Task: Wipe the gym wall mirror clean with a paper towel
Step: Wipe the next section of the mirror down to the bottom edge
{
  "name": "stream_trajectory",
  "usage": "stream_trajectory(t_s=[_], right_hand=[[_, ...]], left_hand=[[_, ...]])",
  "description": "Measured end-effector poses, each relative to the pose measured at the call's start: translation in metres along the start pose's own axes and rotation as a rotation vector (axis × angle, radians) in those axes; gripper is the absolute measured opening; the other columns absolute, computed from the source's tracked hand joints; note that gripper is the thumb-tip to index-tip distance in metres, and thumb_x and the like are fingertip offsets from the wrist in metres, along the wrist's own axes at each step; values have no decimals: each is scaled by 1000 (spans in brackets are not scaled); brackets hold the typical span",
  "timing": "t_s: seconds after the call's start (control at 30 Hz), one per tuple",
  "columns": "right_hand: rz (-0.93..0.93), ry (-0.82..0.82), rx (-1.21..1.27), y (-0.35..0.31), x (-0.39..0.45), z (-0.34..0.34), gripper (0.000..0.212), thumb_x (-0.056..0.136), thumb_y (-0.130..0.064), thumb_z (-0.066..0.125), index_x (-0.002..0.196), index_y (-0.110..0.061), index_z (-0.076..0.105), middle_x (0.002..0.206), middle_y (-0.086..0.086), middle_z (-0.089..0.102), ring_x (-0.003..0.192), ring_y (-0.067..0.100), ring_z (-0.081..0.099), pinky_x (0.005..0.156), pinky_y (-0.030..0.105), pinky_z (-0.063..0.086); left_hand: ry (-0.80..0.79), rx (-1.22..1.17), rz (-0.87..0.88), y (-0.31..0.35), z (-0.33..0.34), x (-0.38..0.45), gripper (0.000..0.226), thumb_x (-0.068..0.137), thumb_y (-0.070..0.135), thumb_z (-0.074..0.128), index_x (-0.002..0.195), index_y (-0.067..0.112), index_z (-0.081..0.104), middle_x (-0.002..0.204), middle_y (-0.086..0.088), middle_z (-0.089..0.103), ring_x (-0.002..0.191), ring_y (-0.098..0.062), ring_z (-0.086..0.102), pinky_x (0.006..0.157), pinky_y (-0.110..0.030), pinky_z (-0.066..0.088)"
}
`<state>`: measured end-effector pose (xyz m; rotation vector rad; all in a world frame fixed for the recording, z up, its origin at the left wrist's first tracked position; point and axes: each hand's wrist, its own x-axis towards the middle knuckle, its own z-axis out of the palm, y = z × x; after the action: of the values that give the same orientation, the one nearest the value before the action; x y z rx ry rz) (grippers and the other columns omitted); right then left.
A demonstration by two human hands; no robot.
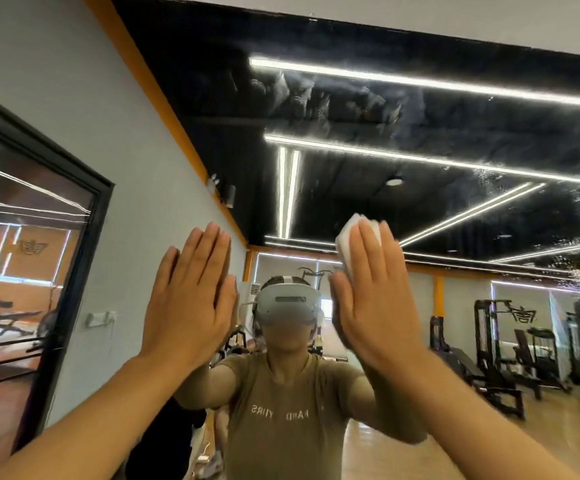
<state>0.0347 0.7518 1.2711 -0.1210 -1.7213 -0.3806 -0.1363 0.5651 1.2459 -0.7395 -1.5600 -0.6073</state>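
The wall mirror [420, 161] fills most of the view and reflects a dark ceiling with light strips and a person in a headset. Smears and droplets mark the glass at the top middle and at the right. My right hand [375, 292] lies flat, fingers straight, and presses a folded white paper towel [347, 244] against the mirror. The towel shows above and left of the fingers. My left hand [191, 292] rests flat on the glass with straight fingers and holds nothing.
A grey wall [73, 98] with an orange strip borders the mirror on the left. A black-framed window or door [32, 254] sits at the far left. Reflected gym machines [496, 348] stand at the right over a wooden floor.
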Motion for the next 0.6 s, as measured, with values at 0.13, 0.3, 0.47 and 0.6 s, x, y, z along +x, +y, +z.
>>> stream_trajectory(t_s=[0.13,0.3,0.47,0.6], right_hand=[[-47,-50,-43,0,-56,10,64,105,-39,35,159,-10,15,168,5,10,155,26,5,123,47,14],[-91,-48,-20,8,-34,4,59,107,-35,32,158,-7,22,166,8,19,154,25,9,122,51,22],[-34,11,-79,15,71,-14,64,105,-42,16,157,-4,23,163,14,23,153,33,13,125,46,10],[68,9,-86,22,144,-20,60,108,-36,16,159,-5,13,166,13,13,154,32,3,126,42,1]], left_hand=[[-3,-32,40,23,-4,-18,63,105,44,20,161,16,8,169,-4,6,155,-18,0,123,-34,-5],[-76,-32,55,27,-2,-45,64,106,46,18,161,14,13,168,-5,8,155,-22,8,122,-40,3],[-114,-31,44,22,2,-54,63,106,47,12,161,16,9,169,-4,4,155,-22,5,121,-42,6],[-123,-22,59,17,3,-53,64,106,49,14,161,17,9,169,-4,5,155,-22,5,121,-41,7]])
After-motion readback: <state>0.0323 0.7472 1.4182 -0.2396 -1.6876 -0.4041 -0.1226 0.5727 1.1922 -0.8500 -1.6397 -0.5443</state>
